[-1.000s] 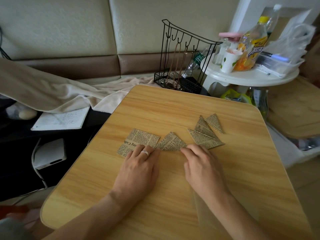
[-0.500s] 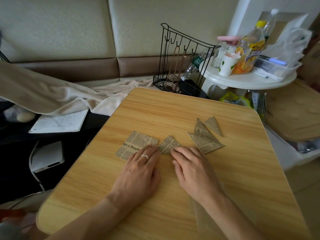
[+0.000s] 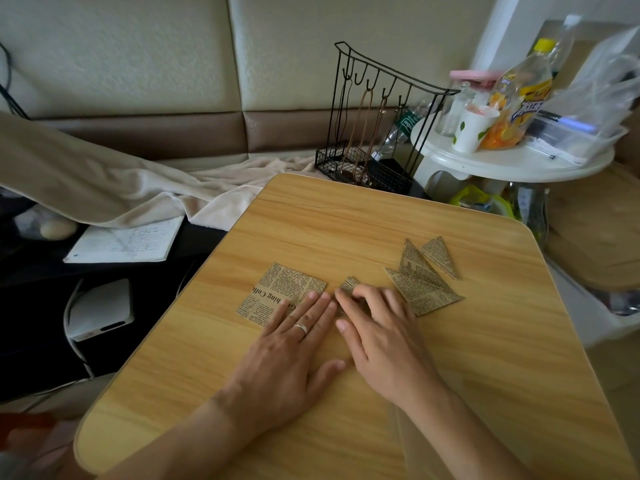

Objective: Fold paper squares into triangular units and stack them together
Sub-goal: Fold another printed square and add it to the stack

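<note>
**Half-folded piece being pressed flat between both hands at frame centre**

The wooden worktop (image 3: 346,220) is filling the middle and lower frame, and everything for the task is lying in a band across its centre. At the right of that band, the pile of finished triangular units (image 3: 420,277) is lying with points overlapping, just beside the right hand. At the left of the band, the unfolded paper square (image 3: 277,292) is lying flat, its lower right corner being covered by the left hand.

The left hand (image 3: 294,355) is being held flat on the worktop, fingers straight and close together, gripping nothing. The right hand (image 3: 381,337) is being laid over the piece in work (image 3: 348,285), fingers slightly bent and pressing down on it rather than pinching it; only a small corner is showing beyond the fingertips, toward the upper part of the frame.

The coming move is judged to turn on this: the piece is lying directly under the right fingers, with the pile immediately to their right and slightly up-frame. The right hand is being placed nearer both. The piece's long axis cannot be told, since most of it is hidden.
</note>
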Motion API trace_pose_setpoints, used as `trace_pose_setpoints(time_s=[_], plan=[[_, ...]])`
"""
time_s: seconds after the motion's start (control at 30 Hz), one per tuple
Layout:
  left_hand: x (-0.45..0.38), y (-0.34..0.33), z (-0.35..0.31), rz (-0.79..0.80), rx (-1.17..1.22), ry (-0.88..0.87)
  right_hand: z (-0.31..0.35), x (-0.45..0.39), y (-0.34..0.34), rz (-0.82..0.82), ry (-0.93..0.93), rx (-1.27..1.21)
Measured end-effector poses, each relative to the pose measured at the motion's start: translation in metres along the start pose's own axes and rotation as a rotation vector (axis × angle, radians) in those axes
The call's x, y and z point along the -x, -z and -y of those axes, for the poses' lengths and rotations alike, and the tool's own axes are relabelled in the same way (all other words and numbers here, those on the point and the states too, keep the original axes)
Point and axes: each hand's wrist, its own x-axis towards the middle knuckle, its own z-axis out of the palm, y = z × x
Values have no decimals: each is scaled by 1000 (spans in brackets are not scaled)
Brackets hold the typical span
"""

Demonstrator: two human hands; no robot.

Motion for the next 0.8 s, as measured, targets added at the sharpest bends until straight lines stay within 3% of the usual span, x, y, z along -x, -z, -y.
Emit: trace_pose_setpoints(time_s=[0.57,0.8], plan=[[0,-3,-2,4,-15,16,-2,-30,3,126,-66,138],[-1,-9,-1,5,-33,26,12,-2,12,44,-37,70]])
